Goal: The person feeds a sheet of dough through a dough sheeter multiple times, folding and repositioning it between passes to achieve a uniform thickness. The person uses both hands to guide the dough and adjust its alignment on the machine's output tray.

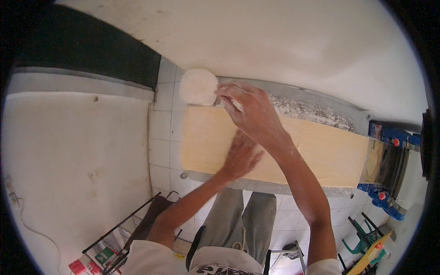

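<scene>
Dusted with white powder (311,111), my right hand (252,109) looks matt; the dough sheet (206,137) looks smooth and matt too. My table (275,188) looks like dull grey metal, rough with powder along the back; my trousers (223,211) are matt cloth.

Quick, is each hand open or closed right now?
Left hand: loosely open over the yellow sheet, nothing visible held.
Right hand: fingers curled near the white disc; hold can't be told.

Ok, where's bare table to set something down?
Only the narrow near strip of table, bordering the pale yellow sheet, looks bare. The far strip by the wall is floury. Crowded: mid-sheet, left hand, right hand; far left, white round object; right end, blue machine.
</scene>
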`<state>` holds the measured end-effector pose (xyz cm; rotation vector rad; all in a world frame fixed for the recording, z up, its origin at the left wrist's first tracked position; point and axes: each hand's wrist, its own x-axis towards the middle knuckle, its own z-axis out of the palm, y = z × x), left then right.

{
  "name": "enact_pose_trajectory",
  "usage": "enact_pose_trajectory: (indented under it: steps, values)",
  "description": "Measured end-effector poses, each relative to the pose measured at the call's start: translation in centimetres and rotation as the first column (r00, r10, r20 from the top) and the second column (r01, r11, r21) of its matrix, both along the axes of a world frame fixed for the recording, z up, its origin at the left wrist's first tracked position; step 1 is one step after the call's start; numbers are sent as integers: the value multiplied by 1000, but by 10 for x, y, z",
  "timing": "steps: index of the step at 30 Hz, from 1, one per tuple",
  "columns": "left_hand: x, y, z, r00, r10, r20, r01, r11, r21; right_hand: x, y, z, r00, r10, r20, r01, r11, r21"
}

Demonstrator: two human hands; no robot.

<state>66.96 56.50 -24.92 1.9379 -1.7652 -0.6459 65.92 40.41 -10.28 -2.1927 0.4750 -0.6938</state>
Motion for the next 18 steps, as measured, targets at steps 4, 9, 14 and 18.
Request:
enact_pose_trajectory:
  steps: [4, 9, 14, 18]
  values:
    - [83, 44, 8, 975, 83, 206, -88, 996, 16, 76, 3, -14, 950, 72, -303, -165, 941, -295]
    - [121, 74, 15, 863, 270, 427, -339, 936, 93, 116, 3, -35, 814, -22, -580, -235, 901, -364]
    - [108, 69, 19, 834, 435, 340, -456, 890, -19, 132, 6, -61, 821, -48, -569, -210, 902, -378]
    - [83, 43, 23, 957, 193, 215, -196, 981, -7, 121, 7, -68, 921, -88, -379, -64, 927, -369]
